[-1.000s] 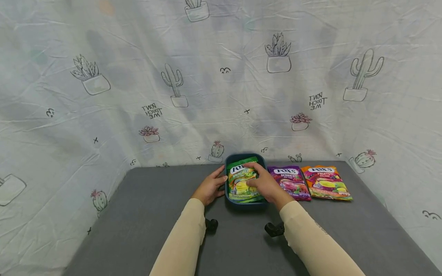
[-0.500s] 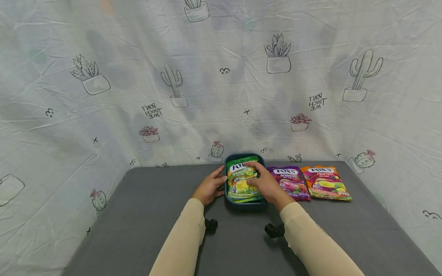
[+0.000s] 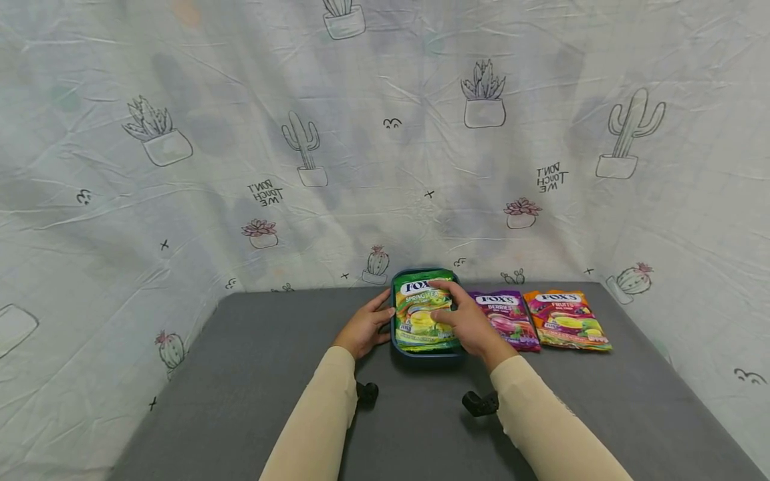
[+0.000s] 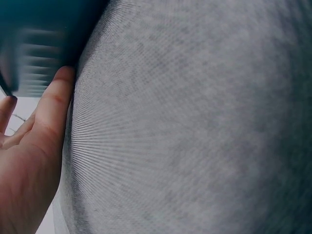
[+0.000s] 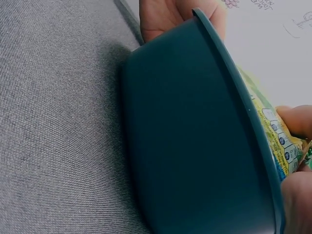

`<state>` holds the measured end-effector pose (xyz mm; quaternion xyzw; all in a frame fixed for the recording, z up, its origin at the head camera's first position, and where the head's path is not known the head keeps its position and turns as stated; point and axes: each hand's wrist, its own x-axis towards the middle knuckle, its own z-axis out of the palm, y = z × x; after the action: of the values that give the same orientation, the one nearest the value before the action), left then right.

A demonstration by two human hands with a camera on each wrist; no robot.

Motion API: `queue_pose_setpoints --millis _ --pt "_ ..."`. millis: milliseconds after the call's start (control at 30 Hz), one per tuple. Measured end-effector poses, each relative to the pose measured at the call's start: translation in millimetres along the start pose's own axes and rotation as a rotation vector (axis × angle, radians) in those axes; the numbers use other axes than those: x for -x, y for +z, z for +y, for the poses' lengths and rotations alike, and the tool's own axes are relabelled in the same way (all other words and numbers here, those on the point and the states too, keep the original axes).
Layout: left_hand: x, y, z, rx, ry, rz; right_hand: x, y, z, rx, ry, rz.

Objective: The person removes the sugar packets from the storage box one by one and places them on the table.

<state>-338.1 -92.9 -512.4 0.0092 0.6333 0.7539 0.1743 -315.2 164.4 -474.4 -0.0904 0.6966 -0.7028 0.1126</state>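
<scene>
Green candy bag point(image 3: 421, 314) lying in dark teal tub point(image 3: 426, 353) at back centre of grey table point(image 3: 240, 401). Right hand point(image 3: 466, 324) on top of bag, fingers curled over its right edge, gripping it. Left hand point(image 3: 363, 329) flat against tub's left wall, fingers straight, holding nothing. Purple bag point(image 3: 508, 319) just right of tub, orange bag point(image 3: 568, 319) beside it. Cactus-print sheet point(image 3: 385, 133) behind.
</scene>
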Motion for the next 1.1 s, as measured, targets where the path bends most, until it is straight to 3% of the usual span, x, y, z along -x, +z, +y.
queue_pose_setpoints --millis 467,867,1100 --pt "-1.0 -1.4 -1.3 -0.023 0.006 0.009 -0.9 -6.7 4.2 -0.176 -0.042 -0.038" --pt "-0.2 0.9 -0.2 -0.020 0.007 0.001 2.6 -7.2 -1.2 -0.186 0.000 0.003" --pt "-0.7 -0.5 0.2 -0.017 0.009 -0.005 10.1 -13.4 -4.2 -0.147 -0.029 -0.008"
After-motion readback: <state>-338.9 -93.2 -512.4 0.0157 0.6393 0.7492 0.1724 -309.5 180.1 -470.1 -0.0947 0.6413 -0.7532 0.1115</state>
